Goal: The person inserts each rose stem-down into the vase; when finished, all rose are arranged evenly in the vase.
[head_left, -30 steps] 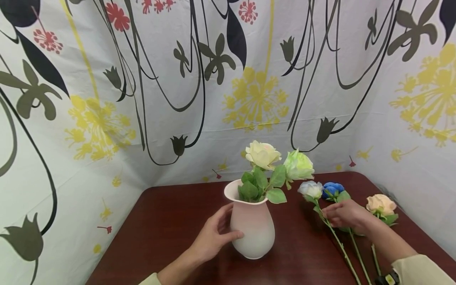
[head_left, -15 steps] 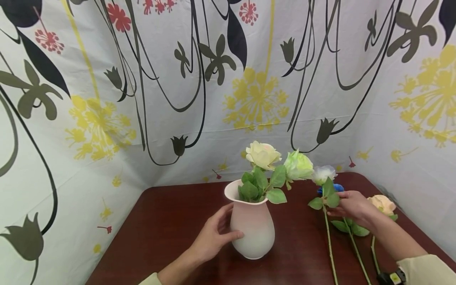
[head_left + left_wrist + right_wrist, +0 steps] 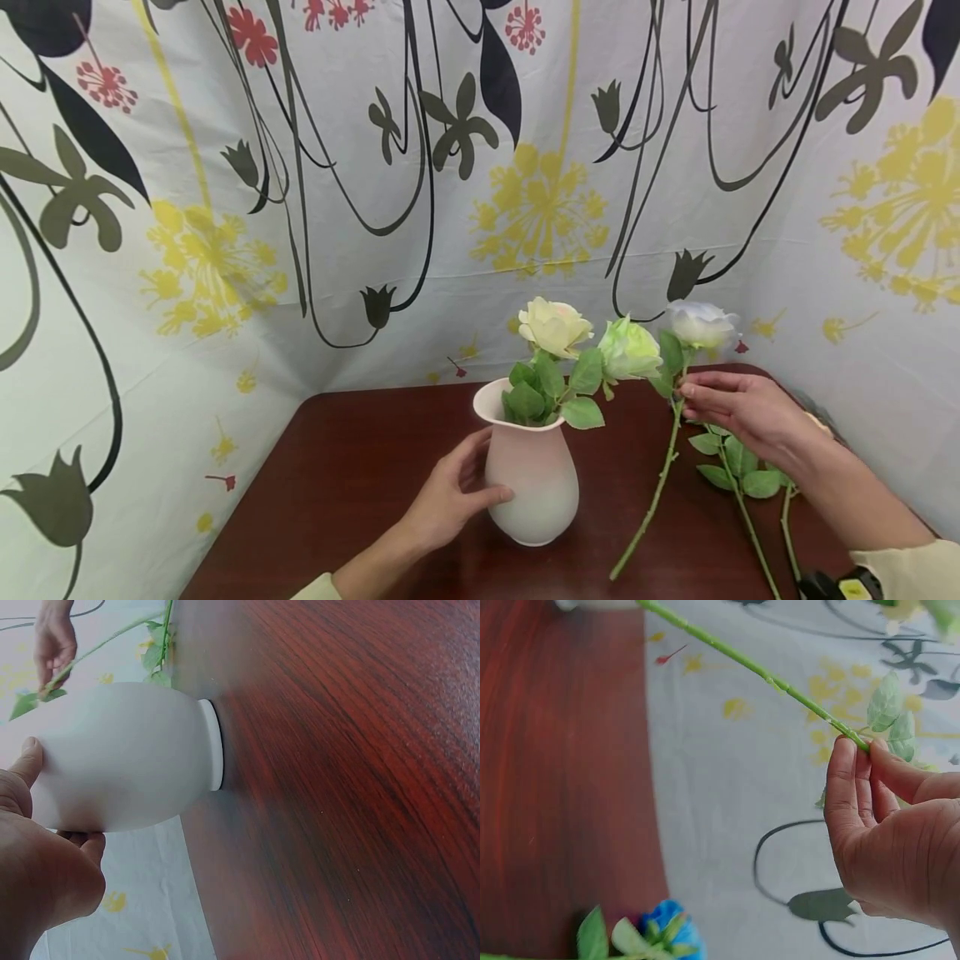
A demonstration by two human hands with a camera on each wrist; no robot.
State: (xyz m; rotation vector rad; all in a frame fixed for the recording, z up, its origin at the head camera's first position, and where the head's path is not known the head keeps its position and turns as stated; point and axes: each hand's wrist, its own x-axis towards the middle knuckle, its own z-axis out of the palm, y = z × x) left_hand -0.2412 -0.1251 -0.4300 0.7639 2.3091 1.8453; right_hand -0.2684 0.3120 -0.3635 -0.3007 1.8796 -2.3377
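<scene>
A pale pink and white vase [image 3: 534, 479] stands upright on the dark red-brown table. My left hand [image 3: 448, 496] holds its left side, thumb in front and fingers behind. Out of its mouth rise a cream rose [image 3: 553, 325] and a light green rose [image 3: 630, 348], the green one leaning right. Right of the vase, my right hand [image 3: 750, 415] pinches the stem of a pale bluish-white rose [image 3: 701, 323] just below the leaves. That rose is lifted off the table, its stem slanting down to the left. In the right wrist view, thumb and fingertips meet on the green stem [image 3: 780, 684].
A blue rose [image 3: 673, 930] lies on the table [image 3: 360, 467], its head mostly hidden by my right hand in the head view. Beside it lies another stem [image 3: 786, 521], whose peach bloom is mostly covered by my forearm. A patterned cloth [image 3: 450, 250] hangs behind the table.
My right hand has picked up the bluish-white rose from the table and raised it, its stem end swinging left towards the vase. The left hand and the vase have stayed in place.
</scene>
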